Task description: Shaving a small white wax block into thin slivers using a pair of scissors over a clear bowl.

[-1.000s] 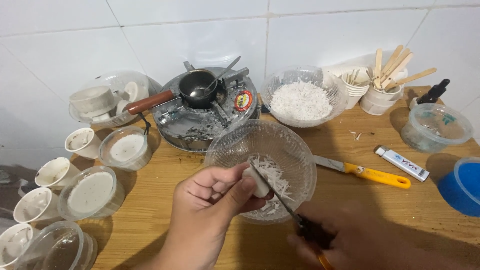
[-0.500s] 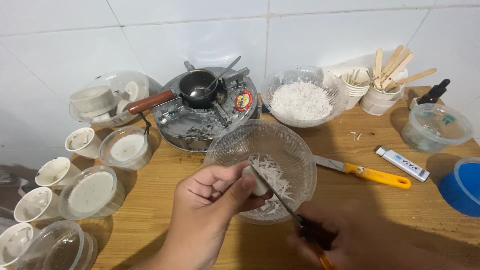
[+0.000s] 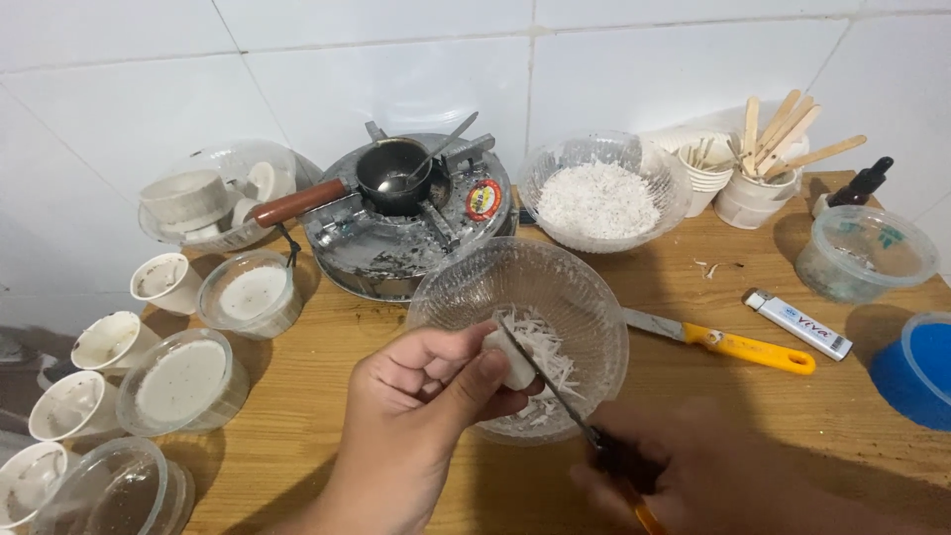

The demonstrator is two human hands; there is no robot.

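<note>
A small stove (image 3: 396, 238) stands at the back of a wooden desk (image 3: 297, 396) against a white tiled wall, with a dark pan (image 3: 391, 173) and spoon (image 3: 431, 159) on top. Right of it are a bowl of white shreds (image 3: 599, 193), cups of wooden sticks (image 3: 758, 188), a dropper bottle (image 3: 860, 184), a clear tub (image 3: 864, 253), a lighter (image 3: 797, 324), a yellow-handled knife (image 3: 718, 342) and a blue lid (image 3: 916, 369). Left of it stand small white cups (image 3: 163, 282) and lidded tubs (image 3: 188, 381).

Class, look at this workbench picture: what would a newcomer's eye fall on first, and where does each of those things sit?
At front centre, the left hand holds a small white lump over a clear bowl of white shavings while the right hand draws a knife across it. Behind stands a small metal stove with a dark pan. A yellow-handled knife lies to the right.
</note>
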